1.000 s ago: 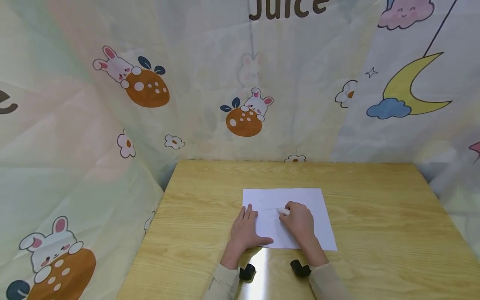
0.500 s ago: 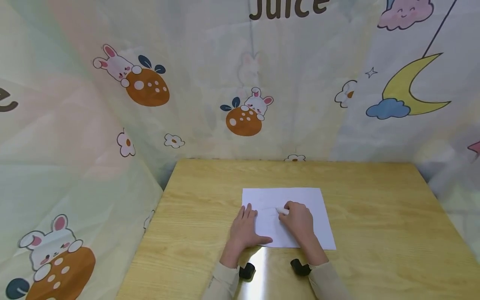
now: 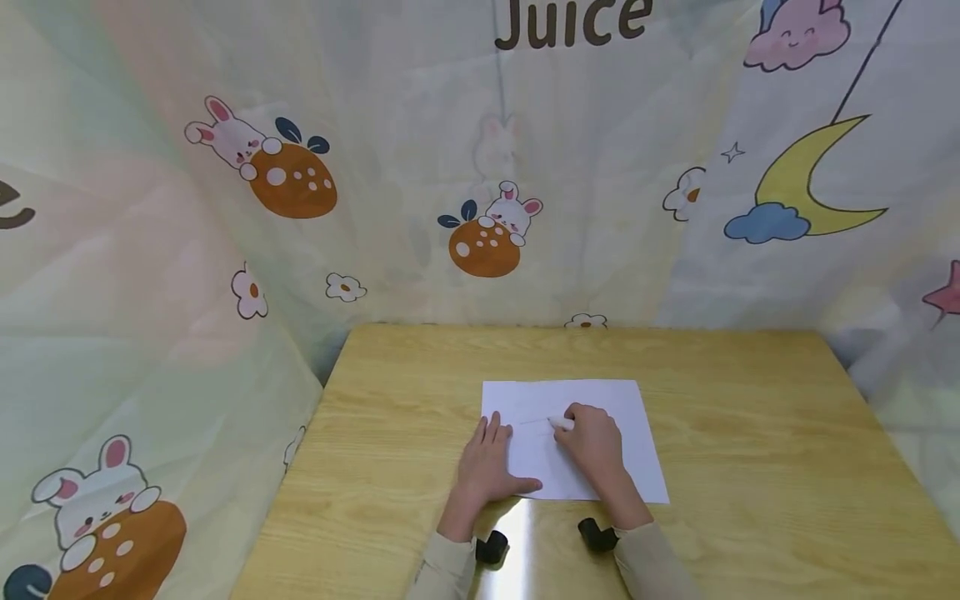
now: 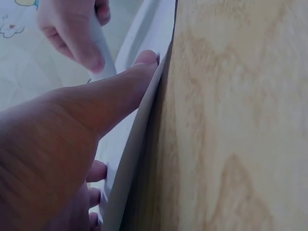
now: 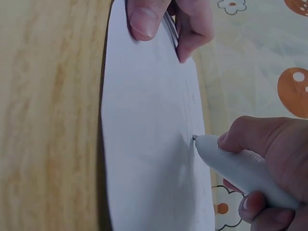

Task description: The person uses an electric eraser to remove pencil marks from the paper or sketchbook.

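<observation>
A white sheet of paper [image 3: 633, 442] lies on the wooden table, with thin faint lines near its middle. My left hand [image 3: 486, 467] rests on its left part, fingers straight and thumb spread along the near edge. In the left wrist view, that thumb [image 4: 144, 60] presses beside the slightly raised paper edge. My right hand [image 3: 597, 442] grips a thick white pen [image 3: 561, 423]. The right wrist view shows the pen's small dark metal tip right at a line on the paper, with index finger and thumb on its tapered body.
The wooden table [image 3: 750, 433] extends on both sides of the paper. Black wrist mounts [image 3: 492, 547] stick out at the inner side of both sleeves. A printed cloth [image 3: 405, 167] with rabbits, flowers and a moon hangs behind and at the sides.
The head view has shifted slightly. Both hands and the pen stay in nearly the same place on the paper; the thin line shows clearer now than half a second ago.
</observation>
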Tool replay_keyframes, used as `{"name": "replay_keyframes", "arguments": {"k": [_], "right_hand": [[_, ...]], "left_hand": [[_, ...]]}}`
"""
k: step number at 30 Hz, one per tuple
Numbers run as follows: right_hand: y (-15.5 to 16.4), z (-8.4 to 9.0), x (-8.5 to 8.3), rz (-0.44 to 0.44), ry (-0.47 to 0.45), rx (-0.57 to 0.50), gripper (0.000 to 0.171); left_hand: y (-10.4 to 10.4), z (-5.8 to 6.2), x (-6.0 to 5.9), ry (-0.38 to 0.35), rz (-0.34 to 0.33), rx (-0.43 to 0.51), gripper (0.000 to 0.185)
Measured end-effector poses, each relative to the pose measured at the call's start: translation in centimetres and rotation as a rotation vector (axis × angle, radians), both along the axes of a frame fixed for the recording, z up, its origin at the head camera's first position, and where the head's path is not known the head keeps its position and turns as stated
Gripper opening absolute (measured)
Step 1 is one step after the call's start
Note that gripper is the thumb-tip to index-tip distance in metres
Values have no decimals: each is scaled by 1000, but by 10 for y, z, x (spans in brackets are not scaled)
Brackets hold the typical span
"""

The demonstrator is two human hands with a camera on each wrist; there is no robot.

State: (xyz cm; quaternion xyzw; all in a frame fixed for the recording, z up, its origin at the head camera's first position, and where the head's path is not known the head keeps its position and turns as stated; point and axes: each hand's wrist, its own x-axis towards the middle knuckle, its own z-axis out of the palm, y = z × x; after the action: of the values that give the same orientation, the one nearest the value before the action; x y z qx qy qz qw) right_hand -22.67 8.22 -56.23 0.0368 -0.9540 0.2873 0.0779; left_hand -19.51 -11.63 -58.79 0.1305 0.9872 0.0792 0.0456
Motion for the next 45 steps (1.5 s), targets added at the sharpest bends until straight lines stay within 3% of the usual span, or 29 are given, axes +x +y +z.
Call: {"name": "replay_keyframes", "arguments": {"k": [16,22,28,33,37,45], "right_hand": [[-2,2,-10,2,-23,-1,12],[-3,2,-9,-8,-37,-3,13],[-4,1,-8,-10,-77,14,13],[-4,5,-15,18,-45,2,14],[-2,7,-16,24,-89,8,15],[2,7,-14,40,-73,-10,14]], "left_hand": [[-3,11,-5,-64,-3,76,98],[-3,8,-6,-39,2,59,97],[-4,6,-5,-60,1,62,99],[-5,4,-8,-26,8,60,98],[-5,1,-7,-49,4,77,99],[-3,4,-7,-42,6,78,99]]}}
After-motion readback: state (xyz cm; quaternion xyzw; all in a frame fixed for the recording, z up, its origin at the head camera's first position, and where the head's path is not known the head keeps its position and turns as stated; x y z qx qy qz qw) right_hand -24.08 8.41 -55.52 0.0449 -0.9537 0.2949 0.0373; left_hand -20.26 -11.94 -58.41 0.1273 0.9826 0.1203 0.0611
